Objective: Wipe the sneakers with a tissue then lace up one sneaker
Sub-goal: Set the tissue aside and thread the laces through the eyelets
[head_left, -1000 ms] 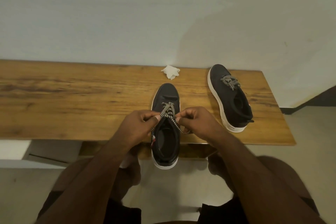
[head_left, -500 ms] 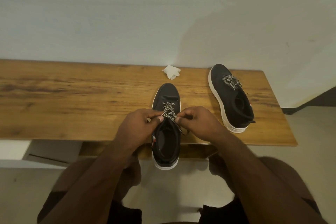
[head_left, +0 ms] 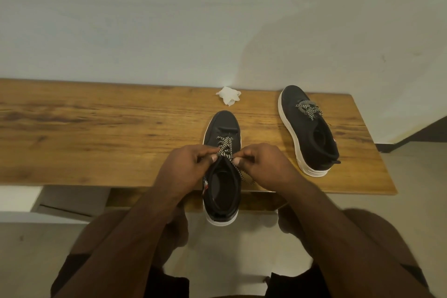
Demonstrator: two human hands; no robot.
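A black sneaker with a white sole lies toe-away on the wooden table, its heel overhanging the near edge. Its black-and-white lace crosses the upper eyelets. My left hand pinches the lace on the left side of the shoe's opening. My right hand pinches the other lace strand on the right, and a loose end trails toward the table edge. A second black sneaker with its lace bunched near the toe lies to the right. A crumpled white tissue sits by the wall.
The table stands against a pale wall. Its right end is close beyond the second sneaker. Pale floor and my knees lie below the near edge. A white box shape sits under the table at left.
Both hands have stayed at the shoe's opening, drawing the lace strands slightly closer together over the tongue. The sneakers and the tissue have not moved.
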